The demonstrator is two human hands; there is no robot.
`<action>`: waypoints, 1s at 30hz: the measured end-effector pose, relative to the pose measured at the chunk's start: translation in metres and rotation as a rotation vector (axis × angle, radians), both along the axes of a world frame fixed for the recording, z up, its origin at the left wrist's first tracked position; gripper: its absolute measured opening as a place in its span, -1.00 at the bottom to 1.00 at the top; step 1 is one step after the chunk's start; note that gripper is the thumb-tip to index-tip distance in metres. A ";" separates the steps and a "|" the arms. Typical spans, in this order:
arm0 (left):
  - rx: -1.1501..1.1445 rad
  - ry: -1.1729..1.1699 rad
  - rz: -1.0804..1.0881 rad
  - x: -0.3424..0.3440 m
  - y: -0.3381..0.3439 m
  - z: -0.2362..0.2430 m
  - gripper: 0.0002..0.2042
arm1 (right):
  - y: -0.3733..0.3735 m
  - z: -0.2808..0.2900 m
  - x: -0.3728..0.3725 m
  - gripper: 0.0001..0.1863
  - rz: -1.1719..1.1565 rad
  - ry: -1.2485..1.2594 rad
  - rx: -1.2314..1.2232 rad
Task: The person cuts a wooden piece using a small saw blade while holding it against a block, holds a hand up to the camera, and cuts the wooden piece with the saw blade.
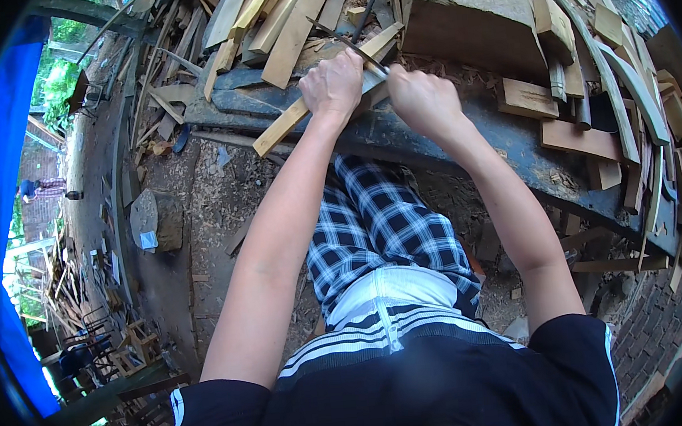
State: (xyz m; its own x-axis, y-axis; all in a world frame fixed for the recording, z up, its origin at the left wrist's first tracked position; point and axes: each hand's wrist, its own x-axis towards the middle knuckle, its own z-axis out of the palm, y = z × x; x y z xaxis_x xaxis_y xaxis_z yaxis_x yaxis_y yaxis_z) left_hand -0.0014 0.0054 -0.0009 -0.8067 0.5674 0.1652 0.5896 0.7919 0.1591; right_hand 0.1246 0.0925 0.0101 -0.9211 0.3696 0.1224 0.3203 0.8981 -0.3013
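Two clenched hands sit close together above the near edge of a long, blackened wooden bench [523, 168]. We see the left hand [333, 85] closed around a pale, narrow, straight wooden strip [282, 128], which lies slantwise over that edge with its near end jutting out; we judge that the fist is there to keep it steady. The right hand [426, 98], just beside, grasps the near end of a dark, thin, apparently metal tool [367, 59], whose handle we cannot make out inside the fingers. The tool crosses the strip, perhaps so that its edge meets the wood crosswise. We take the big, brown, squared timber block [466, 19] as set back to leave the hands room.
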 end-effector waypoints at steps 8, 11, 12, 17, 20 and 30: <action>0.018 0.022 0.015 0.001 0.000 0.005 -0.50 | -0.006 0.016 0.038 -0.82 -0.054 -0.104 -0.063; 0.005 -0.002 0.016 0.001 0.002 0.003 -0.50 | 0.002 -0.001 -0.008 -0.82 -0.004 -0.045 -0.035; 0.008 0.001 0.013 0.000 0.004 0.002 -0.50 | 0.004 -0.002 -0.008 -0.82 -0.007 -0.041 -0.033; 0.001 0.024 0.021 -0.001 -0.003 0.002 -0.51 | -0.010 0.013 0.045 -0.81 -0.042 -0.128 -0.054; 0.011 0.045 0.010 0.003 -0.001 0.007 -0.50 | -0.012 0.021 0.055 -0.81 -0.087 -0.185 -0.076; -0.007 0.017 0.015 -0.002 -0.003 -0.001 -0.51 | -0.004 0.003 0.011 -0.84 -0.005 -0.065 -0.064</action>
